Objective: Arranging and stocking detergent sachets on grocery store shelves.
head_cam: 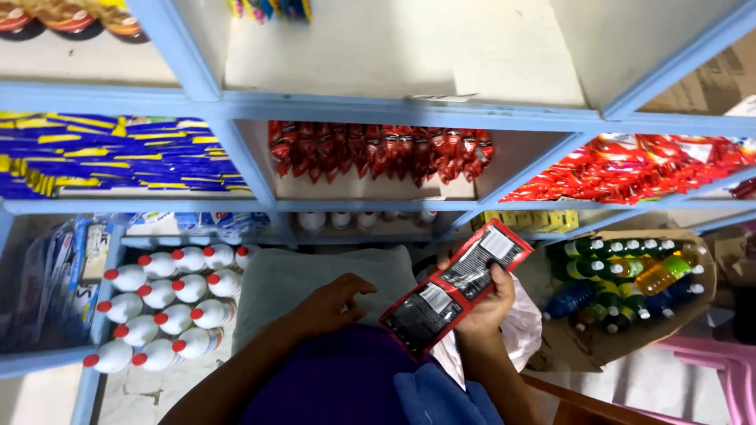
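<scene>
My right hand [487, 308] holds a strip of red and black sachets [455, 285], tilted up to the right, with its back side facing me. My left hand [335, 303] hovers just left of the strip's lower end, fingers loosely curled and holding nothing. Straight ahead, a blue shelf compartment holds a row of matching red sachets [380, 151]. A white plastic bag [520, 329] hangs below my right hand.
Blue shelf frame [394, 112] with blue and yellow packets [118, 153] at left, red packets [630, 167] at right. White bottles with red caps [167, 305] stand low left. A cardboard box of green and orange bottles [626, 283] sits low right. A pink stool [709, 364] lies beside it.
</scene>
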